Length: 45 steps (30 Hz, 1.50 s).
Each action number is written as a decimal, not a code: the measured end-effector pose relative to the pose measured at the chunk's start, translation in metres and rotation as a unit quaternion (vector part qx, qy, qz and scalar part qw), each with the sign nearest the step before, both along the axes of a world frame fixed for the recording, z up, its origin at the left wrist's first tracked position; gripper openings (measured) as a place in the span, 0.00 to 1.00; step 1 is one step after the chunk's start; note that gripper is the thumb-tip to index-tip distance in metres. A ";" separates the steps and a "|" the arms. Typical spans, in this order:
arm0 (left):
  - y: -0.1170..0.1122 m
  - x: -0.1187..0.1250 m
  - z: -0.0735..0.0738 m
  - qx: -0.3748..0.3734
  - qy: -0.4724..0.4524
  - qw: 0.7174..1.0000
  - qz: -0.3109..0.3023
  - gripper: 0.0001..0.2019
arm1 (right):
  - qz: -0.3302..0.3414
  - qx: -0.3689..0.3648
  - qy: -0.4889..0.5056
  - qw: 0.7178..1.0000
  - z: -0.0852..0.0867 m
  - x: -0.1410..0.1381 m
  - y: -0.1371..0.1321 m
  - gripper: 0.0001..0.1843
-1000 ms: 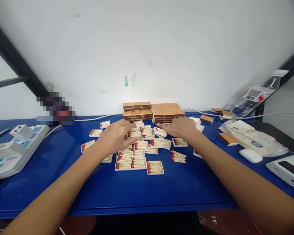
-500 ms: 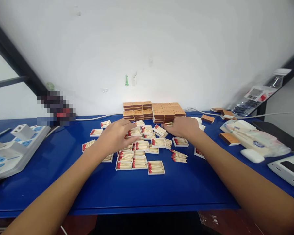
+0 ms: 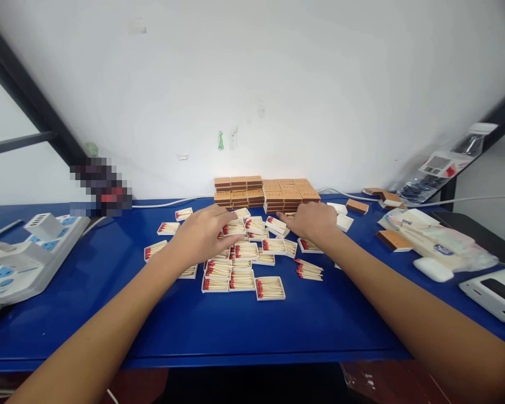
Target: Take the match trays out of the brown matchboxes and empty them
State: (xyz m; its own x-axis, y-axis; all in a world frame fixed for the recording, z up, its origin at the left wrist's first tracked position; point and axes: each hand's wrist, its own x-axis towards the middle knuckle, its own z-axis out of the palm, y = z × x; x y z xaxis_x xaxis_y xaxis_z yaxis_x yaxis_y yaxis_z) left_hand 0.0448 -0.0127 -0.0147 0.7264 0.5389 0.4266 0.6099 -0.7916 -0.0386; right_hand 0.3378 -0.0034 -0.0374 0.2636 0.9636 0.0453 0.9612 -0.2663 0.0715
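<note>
Between the thumb and fingers of my left hand [image 3: 204, 233] is an inner matchbox tray [image 3: 234, 228] full of red-tipped matches, over the pile of trays. My right hand [image 3: 315, 220] has its fingers curled, thumb pointing left, around another matchbox tray [image 3: 290, 215] at the pile's back right; its fingertips are mostly hidden. Close to that thumb lies a tilted tray [image 3: 277, 226]. Several filled trays are stacked and spread in the middle, with one tray [image 3: 270, 288] at the front. Loose matches [image 3: 309, 269] lie on the blue table [image 3: 235, 331].
Closed matchboxes [image 3: 284, 193] are stacked against the wall. Several matchbox covers [image 3: 394, 240] lie on the right, near a tissue pack [image 3: 441, 238], a white case [image 3: 433, 269], a white device [image 3: 494, 294] and a leaning plastic bottle [image 3: 448, 163]. A power strip [image 3: 46, 258] occupies the left.
The view has shifted slightly, so most things appear a little farther right. Both hands keep nearly the same places and poses over the trays.
</note>
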 end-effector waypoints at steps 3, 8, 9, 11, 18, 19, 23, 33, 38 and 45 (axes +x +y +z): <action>0.000 0.000 0.000 -0.002 0.003 1.000 0.001 0.21 | 0.000 0.010 0.002 1.000 -0.002 0.001 0.000 0.46; 0.000 0.000 -0.001 -0.010 0.004 1.000 -0.001 0.21 | 0.008 0.016 0.010 1.000 -0.005 0.003 0.001 0.45; 0.000 0.000 -0.001 -0.012 0.004 1.000 -0.001 0.21 | 0.008 0.016 0.013 1.000 -0.005 0.004 0.001 0.45; 0.000 0.000 -0.001 -0.014 0.004 1.000 -0.001 0.21 | 0.006 0.014 0.023 1.000 -0.005 0.004 0.002 0.45; 0.000 0.000 0.000 -0.014 0.000 1.000 0.001 0.21 | 0.008 -0.010 0.033 0.999 0.009 0.008 -0.005 0.50; 0.000 0.000 0.000 -0.014 0.001 1.000 0.003 0.21 | 0.013 -0.006 0.032 0.999 0.014 0.014 -0.007 0.51; 0.000 0.000 -0.001 -0.015 0.005 1.000 0.005 0.21 | 0.003 0.027 0.033 0.999 0.032 0.061 -0.013 0.45; 0.001 0.001 -0.004 -0.010 0.005 1.000 0.004 0.23 | 0.161 0.189 0.152 0.957 0.016 0.108 0.005 0.17; 0.001 0.000 -0.003 -0.023 0.008 1.000 0.009 0.20 | 0.173 0.237 0.147 0.945 0.008 0.107 0.013 0.09; -0.001 0.000 -0.002 -0.021 0.002 1.000 0.008 0.18 | 0.152 0.253 0.162 0.942 0.001 0.116 0.025 0.14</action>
